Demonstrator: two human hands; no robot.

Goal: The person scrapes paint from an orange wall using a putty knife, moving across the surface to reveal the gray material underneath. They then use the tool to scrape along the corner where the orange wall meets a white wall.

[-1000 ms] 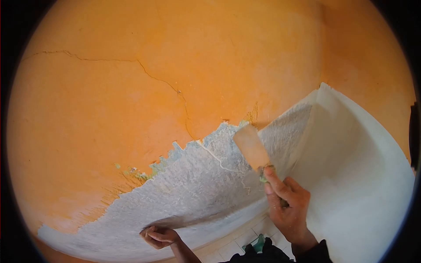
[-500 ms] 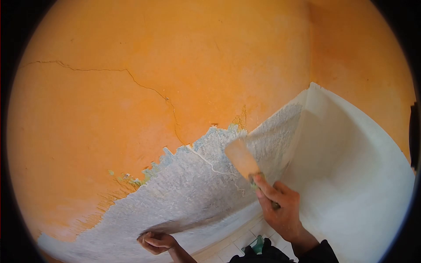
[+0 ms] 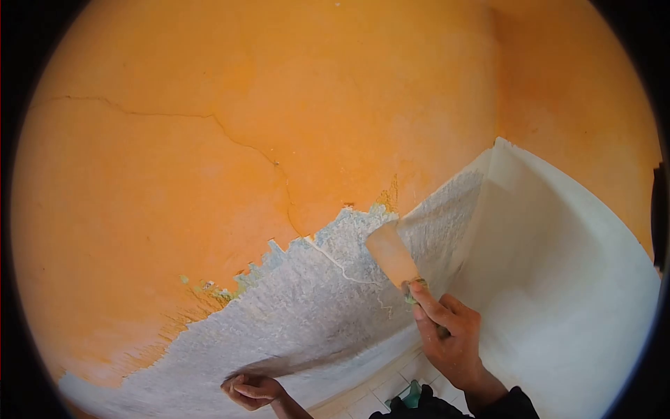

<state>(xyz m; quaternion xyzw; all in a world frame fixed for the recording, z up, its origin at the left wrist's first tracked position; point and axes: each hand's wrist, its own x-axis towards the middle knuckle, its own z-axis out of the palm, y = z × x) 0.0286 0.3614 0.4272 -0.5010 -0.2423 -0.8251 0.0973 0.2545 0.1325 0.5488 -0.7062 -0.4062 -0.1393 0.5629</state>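
My right hand [image 3: 452, 335] grips the handle of a scraper [image 3: 392, 253], its wide flat blade pointing up and to the left over the bare grey part of the wall [image 3: 307, 300]. The blade's edge is near the upper border of that grey part; whether it touches the wall I cannot tell. Low in the view, my left hand [image 3: 252, 391] is closed, with curled fingers near the grey surface. Anything inside those fingers is hidden.
Orange paint [image 3: 174, 174] covers the upper wall, with a thin crack across it. A corner joins a side wall, whitish below [image 3: 572, 279] and orange above. Pale floor tiles [image 3: 373, 405] and a green object [image 3: 413, 394] show at the bottom.
The view has shifted slightly, so the wall's crack and ragged paint edge appear a little further right and lower. The scraper remains in my right hand, and my left hand stays closed.
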